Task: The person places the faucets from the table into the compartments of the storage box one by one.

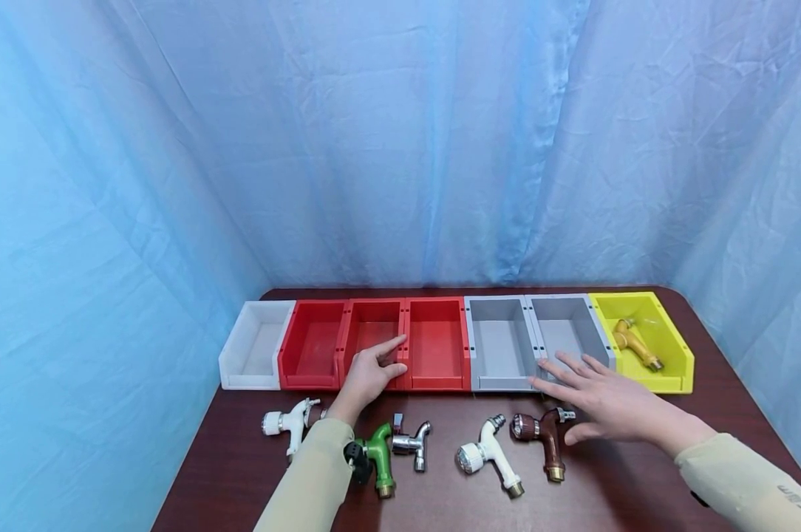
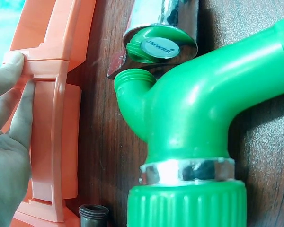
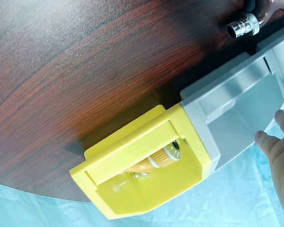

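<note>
Grip: nothing is being grasped; left hand (image 1: 366,374) and right hand (image 1: 607,403) are being held outstretched at red bin (image 1: 436,343) and grey bin (image 1: 561,332), perhaps for alignment; taps (image 1: 383,459) are being borne by worktop (image 1: 440,511) nearby.

There are two hands (image 1: 369,374), seven bins (image 1: 437,351) (one white, three red, two grey, one yellow), six visible taps (image 1: 552,447) and one mostly hidden dark piece (image 1: 316,416).

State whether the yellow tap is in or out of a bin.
In: the yellow tap lies between the walls of the yellow bin.
</note>
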The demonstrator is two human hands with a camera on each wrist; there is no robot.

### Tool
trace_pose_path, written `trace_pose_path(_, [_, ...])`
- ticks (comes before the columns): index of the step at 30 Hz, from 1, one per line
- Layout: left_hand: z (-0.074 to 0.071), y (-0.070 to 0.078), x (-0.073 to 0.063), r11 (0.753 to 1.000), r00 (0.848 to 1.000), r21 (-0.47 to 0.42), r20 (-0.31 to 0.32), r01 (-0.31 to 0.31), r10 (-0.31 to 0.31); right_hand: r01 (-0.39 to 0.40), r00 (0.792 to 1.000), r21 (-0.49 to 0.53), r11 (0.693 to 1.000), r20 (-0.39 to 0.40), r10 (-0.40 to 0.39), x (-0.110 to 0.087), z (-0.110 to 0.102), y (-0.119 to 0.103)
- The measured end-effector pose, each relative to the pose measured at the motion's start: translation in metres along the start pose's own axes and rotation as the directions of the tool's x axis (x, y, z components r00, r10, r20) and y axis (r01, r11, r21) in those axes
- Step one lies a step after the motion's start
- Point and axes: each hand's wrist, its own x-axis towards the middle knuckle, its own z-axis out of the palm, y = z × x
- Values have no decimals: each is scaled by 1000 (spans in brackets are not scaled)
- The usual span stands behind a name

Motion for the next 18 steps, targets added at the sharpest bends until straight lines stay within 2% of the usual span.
trace_pose_path(7, [1, -1, 1, 1000, 1000, 0, -3, 3, -3, 40, 999, 14, 999, -9, -40, 2, 5, -7])
trace_pose_path(12, [1, 0, 0, 1000, 1000, -1, -2, 1, -1, 42, 999, 41, 998, 23, -43, 3, 7, -13])
trace_pose_path(18, [0, 1, -1, 1000, 1000, -3, 1, -7, 7, 48, 999, 37, 998, 23, -49, 2, 11, -20])
